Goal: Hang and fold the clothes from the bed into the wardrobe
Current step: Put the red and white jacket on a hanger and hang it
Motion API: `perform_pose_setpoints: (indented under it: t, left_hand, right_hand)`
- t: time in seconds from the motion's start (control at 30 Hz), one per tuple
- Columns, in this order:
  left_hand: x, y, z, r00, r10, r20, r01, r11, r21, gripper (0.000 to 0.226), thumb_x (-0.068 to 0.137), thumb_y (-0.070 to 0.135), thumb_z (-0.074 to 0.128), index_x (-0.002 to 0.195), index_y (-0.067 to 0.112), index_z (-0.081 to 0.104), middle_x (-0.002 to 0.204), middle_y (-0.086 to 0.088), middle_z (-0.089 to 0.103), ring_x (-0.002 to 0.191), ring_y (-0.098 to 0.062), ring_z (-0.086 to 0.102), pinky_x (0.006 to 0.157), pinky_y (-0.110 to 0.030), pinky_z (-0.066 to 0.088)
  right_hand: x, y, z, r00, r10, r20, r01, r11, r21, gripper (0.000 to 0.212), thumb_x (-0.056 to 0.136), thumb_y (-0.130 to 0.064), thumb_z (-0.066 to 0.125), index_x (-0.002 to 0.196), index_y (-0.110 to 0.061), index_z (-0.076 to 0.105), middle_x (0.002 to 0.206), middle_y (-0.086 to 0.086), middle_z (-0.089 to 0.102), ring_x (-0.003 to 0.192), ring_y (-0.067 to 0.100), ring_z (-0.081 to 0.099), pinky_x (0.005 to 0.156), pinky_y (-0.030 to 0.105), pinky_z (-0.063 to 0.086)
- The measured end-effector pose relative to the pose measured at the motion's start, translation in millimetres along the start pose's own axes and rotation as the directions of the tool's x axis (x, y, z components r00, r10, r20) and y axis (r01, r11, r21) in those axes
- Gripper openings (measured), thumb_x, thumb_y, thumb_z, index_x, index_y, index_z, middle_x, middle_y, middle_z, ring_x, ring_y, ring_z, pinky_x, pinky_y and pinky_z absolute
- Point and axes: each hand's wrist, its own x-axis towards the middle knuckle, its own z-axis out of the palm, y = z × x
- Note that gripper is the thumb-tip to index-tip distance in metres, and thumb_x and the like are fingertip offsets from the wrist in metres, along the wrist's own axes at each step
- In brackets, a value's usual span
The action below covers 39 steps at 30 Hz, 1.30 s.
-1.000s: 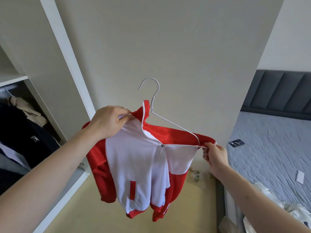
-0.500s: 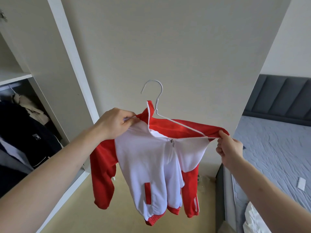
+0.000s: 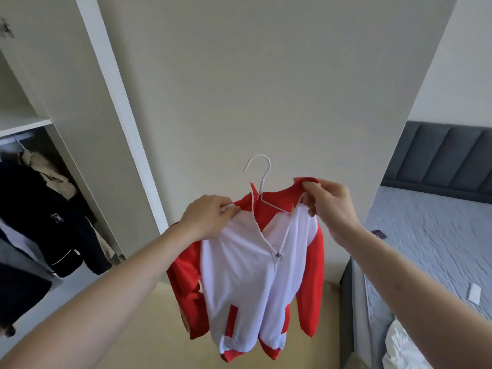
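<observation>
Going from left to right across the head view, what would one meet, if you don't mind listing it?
Dark hanging jacket → left hand → white hanger → right hand → grey bed.

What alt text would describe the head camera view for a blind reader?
Two bare hands hold up a red and white zip jacket on a white wire hanger; the left hand grips one shoulder, the right hand pinches the collar. An open wardrobe stands left, a bed right.
</observation>
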Motion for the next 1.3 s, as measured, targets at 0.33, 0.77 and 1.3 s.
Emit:
perform_pose_setpoints:
  t: [0.33, 0.77, 1.3]
  left_hand:
    - [-19, 23, 12, 0.995, 0.024, -0.096, -0.057, 0.934, -0.354, 0.054, 0.096, 0.045, 0.057, 0.067, 0.011, 0.027, 0.056, 0.005, 0.023, 0.056, -0.014, 0.024, 0.055, -0.033, 0.024]
    - [-20, 43, 1, 0.987, 0.015, -0.159, -0.097, 0.847, -0.522, 0.053, 0.100, 0.033, 0.059, 0.063, 0.012, 0.028, 0.060, 0.007, 0.021, 0.058, -0.012, 0.022, 0.053, -0.028, 0.018]
    - [-29, 66, 8, 0.987, 0.040, -0.153, -0.121, 0.814, -0.569, 0.053, 0.100, 0.034, 0.059, 0.064, 0.010, 0.028, 0.058, 0.009, 0.021, 0.056, -0.012, 0.021, 0.050, -0.023, 0.019]
  right_hand:
    - [-8, 19, -12, 0.948, 0.047, 0.315, 0.107, 0.885, -0.453, 0.015, 0.098, -0.030, 0.062, 0.098, -0.042, 0.072, 0.077, -0.011, 0.073, 0.058, 0.008, 0.065, 0.052, 0.021, 0.051]
    - [-74, 107, -16, 0.975, 0.196, 0.100, -0.159, 0.941, -0.298, 0.037, 0.086, -0.032, 0.081, 0.115, -0.033, 0.058, 0.111, -0.014, 0.070, 0.070, 0.013, 0.073, 0.057, 0.026, 0.058]
    - [-72, 122, 21, 0.943, 0.332, -0.027, -0.329, 0.917, -0.227, 0.028, 0.092, -0.045, 0.071, 0.086, -0.018, 0.072, 0.083, -0.010, 0.074, 0.065, 0.010, 0.073, 0.051, 0.018, 0.051]
